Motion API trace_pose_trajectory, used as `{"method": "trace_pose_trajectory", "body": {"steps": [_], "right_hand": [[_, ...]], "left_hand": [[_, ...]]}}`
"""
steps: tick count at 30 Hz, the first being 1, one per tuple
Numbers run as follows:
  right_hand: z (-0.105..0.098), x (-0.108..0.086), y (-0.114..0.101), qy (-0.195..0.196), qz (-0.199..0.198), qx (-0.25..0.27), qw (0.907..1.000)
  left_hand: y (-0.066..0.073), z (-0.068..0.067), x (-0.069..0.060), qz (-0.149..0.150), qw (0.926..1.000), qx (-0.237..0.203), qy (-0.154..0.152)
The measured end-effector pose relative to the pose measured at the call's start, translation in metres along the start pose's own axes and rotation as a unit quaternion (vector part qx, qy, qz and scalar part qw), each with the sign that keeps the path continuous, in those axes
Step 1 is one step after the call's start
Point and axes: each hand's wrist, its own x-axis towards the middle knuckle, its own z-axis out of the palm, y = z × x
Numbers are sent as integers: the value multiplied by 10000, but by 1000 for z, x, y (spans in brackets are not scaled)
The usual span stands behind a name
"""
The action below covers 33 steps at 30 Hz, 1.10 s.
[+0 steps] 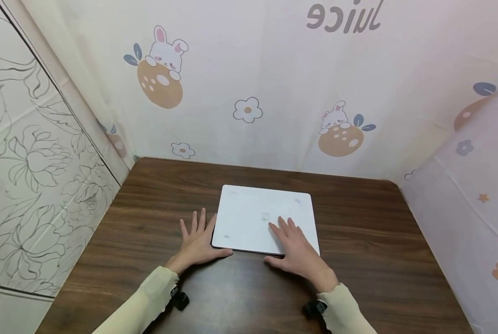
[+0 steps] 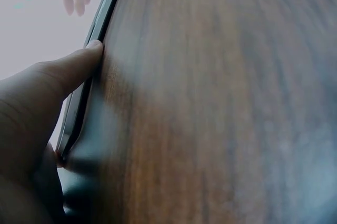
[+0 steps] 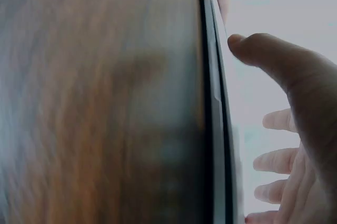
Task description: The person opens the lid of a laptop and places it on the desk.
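Slim white round-cornered rectangular slab (image 1: 249,204): lying flat, slightly askew, on the dark brown wood-grain table (image 1: 365,264), near its far edge; perhaps a closed laptop.
Bare left hand (image 1: 198,243): spread at the near left corner with fingers apart, clamped on nothing; touching or just beside the left edge, with the thumb at the near edge.
Bare right hand (image 1: 296,250): reaching over the near right part of the white top with fingers apart, clamped on nothing; cannot tell whether resting or hovering.
Skid risk: likely to slide or swivel under uneven pushing, given a smooth top and a smooth table.
Drop risk: liable to tip or fall if raised from this loose pose, with nothing seen hooked beneath.
Lid risk: apt to come apart along the side if pulled by the upper layer alone, should it prove hinged.
Head view alone: showing the whole outline and the faint grey marks (image 1: 265,216) on top.
Left wrist view: showing the thumb tip against the dark near edge, less certain from above.
Right wrist view: revealing most clearly the layered grey-and-black side (image 3: 217,129), with the right thumb seemingly clear of it.
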Motion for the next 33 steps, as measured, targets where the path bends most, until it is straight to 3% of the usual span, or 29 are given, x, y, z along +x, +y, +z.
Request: {"method": "trace_pose_trajectory", "body": {"steps": [6,12,19,33], "right_hand": [[8,6,-6,-4,39,-144,9999],[12,11,-7,103,-191,-265,9994],[15,16,-7,545,-810,-237,9949],[12,19,-3,1172,-1908,-351,9740]], "left_hand": [[0,0,0,23,10000,38,84],[1,0,-1,44,10000,16,60],[2,-1,-1,37,10000,-1,65],[-2,3,-1,160,9995,-225,177]]}}
